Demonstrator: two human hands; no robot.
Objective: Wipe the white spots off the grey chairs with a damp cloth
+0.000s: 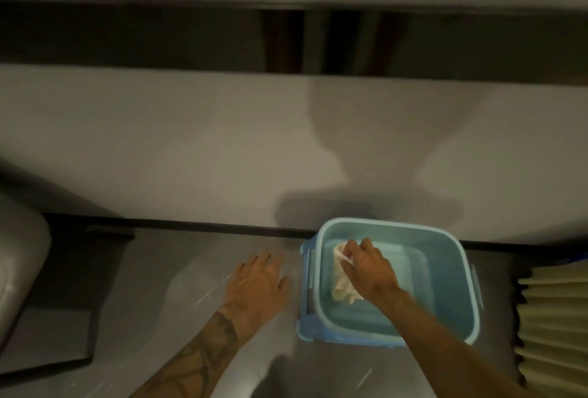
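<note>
While your right hand (366,267) reaches into the blue tub (445,270), its fingers grip the pale cloth (342,289), held near the tub's left wall. Your left hand (257,283) lies flat, fingers straight and spread, on the grey surface (165,270) just left of the tub.

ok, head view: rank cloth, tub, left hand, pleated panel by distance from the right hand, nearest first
1. cloth: in the right hand's grip.
2. tub: surrounds that hand.
3. left hand: flat, left of the tub.
4. pleated panel: far right edge.
</note>
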